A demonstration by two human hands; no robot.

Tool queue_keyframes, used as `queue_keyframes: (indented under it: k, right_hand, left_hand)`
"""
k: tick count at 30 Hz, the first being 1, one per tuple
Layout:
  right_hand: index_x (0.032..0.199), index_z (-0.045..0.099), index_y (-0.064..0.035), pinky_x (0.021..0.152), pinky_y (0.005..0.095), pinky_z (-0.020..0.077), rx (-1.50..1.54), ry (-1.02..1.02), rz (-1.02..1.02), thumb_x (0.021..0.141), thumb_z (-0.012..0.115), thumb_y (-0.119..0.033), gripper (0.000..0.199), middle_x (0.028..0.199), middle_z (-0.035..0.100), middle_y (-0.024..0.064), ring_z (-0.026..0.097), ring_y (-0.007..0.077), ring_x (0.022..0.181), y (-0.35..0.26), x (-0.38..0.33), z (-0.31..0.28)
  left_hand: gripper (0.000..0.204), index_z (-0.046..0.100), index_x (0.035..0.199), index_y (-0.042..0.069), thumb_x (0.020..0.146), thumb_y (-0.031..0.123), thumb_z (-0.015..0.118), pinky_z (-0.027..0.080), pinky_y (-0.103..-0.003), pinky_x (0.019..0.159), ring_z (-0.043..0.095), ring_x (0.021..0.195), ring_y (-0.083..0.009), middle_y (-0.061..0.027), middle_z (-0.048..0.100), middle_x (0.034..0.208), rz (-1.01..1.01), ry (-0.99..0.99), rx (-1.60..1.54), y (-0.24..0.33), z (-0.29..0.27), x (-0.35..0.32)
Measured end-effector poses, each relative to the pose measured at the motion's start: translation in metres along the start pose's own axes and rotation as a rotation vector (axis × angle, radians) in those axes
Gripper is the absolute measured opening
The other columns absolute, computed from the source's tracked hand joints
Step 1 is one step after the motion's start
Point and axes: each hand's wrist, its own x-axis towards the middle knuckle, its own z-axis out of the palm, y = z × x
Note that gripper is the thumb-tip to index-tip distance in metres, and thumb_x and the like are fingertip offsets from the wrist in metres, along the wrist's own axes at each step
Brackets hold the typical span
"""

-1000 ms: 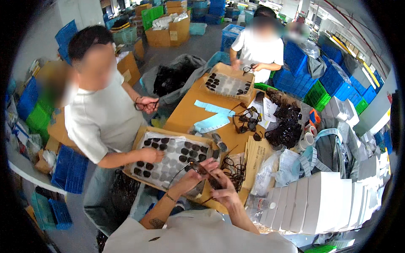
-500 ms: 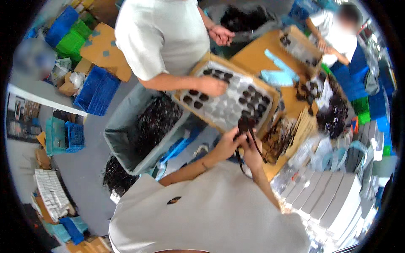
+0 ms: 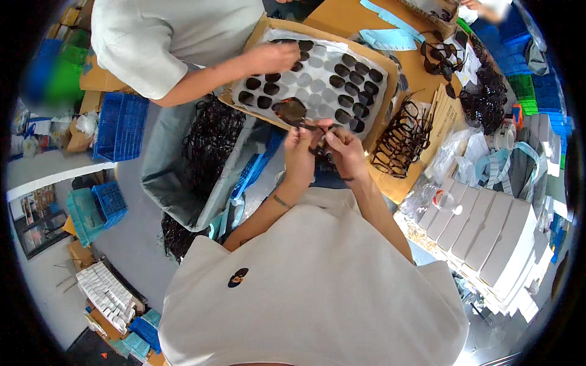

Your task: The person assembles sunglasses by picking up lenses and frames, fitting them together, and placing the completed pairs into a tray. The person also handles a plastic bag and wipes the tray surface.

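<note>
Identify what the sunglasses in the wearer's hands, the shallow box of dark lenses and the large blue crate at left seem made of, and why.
Sunglasses: probably glossy plastic, given the rim's mottled brown-black look; the tinted lens could be plastic or glass.
Shallow box: likely matte cardboard, from its plain brown walls.
Large blue crate: likely dull moulded plastic, from its even colour throughout.

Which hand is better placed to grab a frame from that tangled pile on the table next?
Probably the right hand: it's closer to the frames than the left hand. But both are busy with the sunglasses, so it would need freeing first.
</note>
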Motion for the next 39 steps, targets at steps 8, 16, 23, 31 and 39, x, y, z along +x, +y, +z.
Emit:
queue_keyframes:
  k: [8,16,23,31,39]
  right_hand:
    - [0.102,0.065,-0.0042,0.074,0.0309,0.0508,-0.961,0.275,-0.412,0.083,0.070,-0.003,0.020,0.090,0.068,0.0053,0.063,0.0167,0.080,-0.012,0.123,-0.055]
    - [0.101,0.064,-0.0061,0.082,0.0469,0.0516,-1.533,0.390,-0.575,0.077,0.073,-0.006,0.026,0.096,0.067,0.0137,0.065,0.0356,0.089,0.011,0.172,-0.056]
    - [0.110,0.062,-0.0042,0.085,0.0417,0.0499,-1.029,0.103,-0.924,0.081,0.072,-0.010,0.031,0.103,0.061,0.0156,0.061,0.0357,0.097,-0.082,0.047,0.002]
    - [0.114,0.057,-0.0018,0.083,0.0416,0.0516,-1.288,-0.282,-0.523,0.082,0.062,0.006,0.033,0.107,0.064,0.0178,0.062,0.0372,0.102,-0.099,-0.022,0.002]
    - [0.119,0.058,-0.0030,0.086,0.0306,0.0496,-0.568,-0.041,-0.488,0.091,0.050,0.010,0.032,0.101,0.065,0.0125,0.064,0.0216,0.093,-0.052,-0.007,-0.024]
  left_hand:
    - [0.022,0.052,0.099,0.010,0.105,0.030,0.046,0.052,-0.044,0.086,0.063,0.095,-0.0241,-0.0104,0.063,0.104,-0.102,0.068,-0.094,0.025,-0.041,-0.014]
    - [0.027,0.053,0.103,0.009,0.105,0.035,0.046,0.052,-0.042,0.080,0.062,0.090,-0.0219,-0.0092,0.063,0.101,-0.191,0.177,0.006,0.027,-0.065,-0.031]
    - [0.036,0.064,0.099,0.001,0.103,0.034,0.051,0.050,-0.037,0.069,0.063,0.076,-0.0244,-0.0105,0.066,0.085,-0.133,0.037,1.142,0.072,-0.046,0.002]
    - [0.035,0.064,0.113,0.001,0.101,0.032,0.052,0.050,-0.036,0.084,0.064,0.099,-0.0249,-0.0117,0.068,0.104,-0.206,-0.452,0.711,0.103,0.040,0.033]
    - [0.037,0.047,0.135,0.001,0.103,0.019,0.051,0.046,-0.034,0.094,0.059,0.111,-0.0204,-0.0152,0.061,0.122,0.017,-0.348,0.886,-0.018,0.047,0.021]
